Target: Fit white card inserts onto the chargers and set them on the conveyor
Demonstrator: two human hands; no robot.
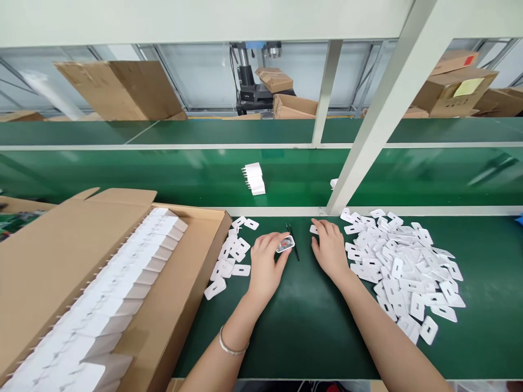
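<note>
My left hand [266, 261] pinches a small white flat piece with a grey window [285, 244] just above the green table [302, 321]. My right hand [329, 247] lies palm down on the table with its fingers spread, the fingertips touching a single white piece [314, 229]. Between the two hands lie thin black tweezers [292, 239]. A big heap of white flat plastic pieces [402, 272] spreads out right of my right hand. A smaller scatter of the same pieces [231, 258] lies left of my left hand.
An open cardboard box [180, 305] with rows of white parts [118, 305] stands at the left. A white block of stacked parts [254, 178] sits on the green conveyor belt [163, 177] behind. A slanted white frame post [368, 141] rises behind my right hand. Cardboard boxes [453, 87] stand in the background.
</note>
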